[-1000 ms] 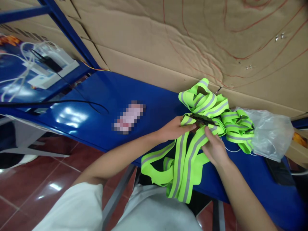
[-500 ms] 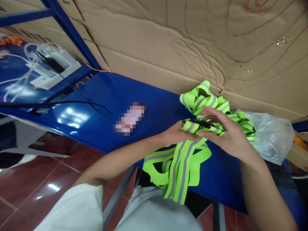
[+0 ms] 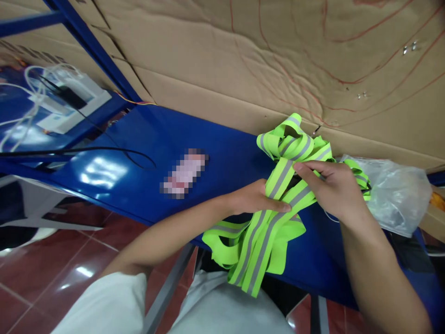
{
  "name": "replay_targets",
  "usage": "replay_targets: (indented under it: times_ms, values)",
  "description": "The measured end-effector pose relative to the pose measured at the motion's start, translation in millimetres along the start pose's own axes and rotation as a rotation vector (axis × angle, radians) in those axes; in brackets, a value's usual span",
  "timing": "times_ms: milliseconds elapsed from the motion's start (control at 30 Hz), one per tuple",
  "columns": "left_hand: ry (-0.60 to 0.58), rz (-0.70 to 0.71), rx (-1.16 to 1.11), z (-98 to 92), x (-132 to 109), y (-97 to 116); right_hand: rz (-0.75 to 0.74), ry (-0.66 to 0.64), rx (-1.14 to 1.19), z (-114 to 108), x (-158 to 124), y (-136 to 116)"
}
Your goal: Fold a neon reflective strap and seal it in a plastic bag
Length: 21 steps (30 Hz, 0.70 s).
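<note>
A neon-green vest of straps with grey reflective stripes [image 3: 264,232] lies over the front edge of the blue table [image 3: 146,181], its lower loops hanging down toward my lap. My left hand [image 3: 253,199] pinches the straps where they bunch at the middle. My right hand [image 3: 330,185] is closed on the upper straps just to the right. Behind both hands sits a tangled pile of more green straps [image 3: 292,139]; part of it is hidden by my right hand.
A crumpled clear plastic bag [image 3: 396,195] lies at the right. A small pink blurred object [image 3: 184,171] rests mid-table. A black cable [image 3: 104,150] crosses the left side. White devices with cables [image 3: 66,99] sit on a blue shelf at far left. A cardboard wall [image 3: 278,55] stands behind.
My right hand moved from under the straps up over the bunch and closed on the upper straps. The hanging loops have been drawn up a little. My left hand kept its grip.
</note>
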<state>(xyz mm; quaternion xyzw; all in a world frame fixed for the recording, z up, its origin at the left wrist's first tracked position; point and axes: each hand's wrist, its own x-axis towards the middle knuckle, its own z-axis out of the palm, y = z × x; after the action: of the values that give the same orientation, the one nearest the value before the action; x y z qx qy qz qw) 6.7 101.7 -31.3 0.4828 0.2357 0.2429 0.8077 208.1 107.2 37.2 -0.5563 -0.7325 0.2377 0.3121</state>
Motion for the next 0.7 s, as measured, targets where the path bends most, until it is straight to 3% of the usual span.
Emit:
replay_targets:
  times_ms: [133, 233, 333, 400, 467, 567, 633, 700]
  values:
    - [0.005, 0.094, 0.21, -2.0, -3, 3, 0.103, -0.101, 0.236, 5, 6, 7]
    - [0.032, 0.134, 0.281, -3.7, -2, 2, 0.022, -0.103, 0.147, 7, 7, 9]
    - [0.023, 0.144, 0.236, -5.7, 3, -2, -0.154, -0.112, -0.066, 3, 2, 5]
    - [0.01, 0.171, 0.227, -6.6, 6, -4, -0.208, -0.217, -0.138, 2, -5, 0]
    - [0.02, 0.217, 0.199, -7.0, 8, -6, -0.216, -0.299, -0.203, 4, -11, -4]
    - [0.072, 0.245, 0.084, -6.2, 9, -8, -0.189, -0.315, -0.302, 14, -15, -6]
    - [0.105, 0.186, -0.025, -4.4, 8, -7, -0.185, -0.322, -0.31, 19, -13, -6]
    - [0.067, 0.087, -0.179, -1.3, 6, -5, -0.181, -0.304, -0.273, 20, -10, -6]
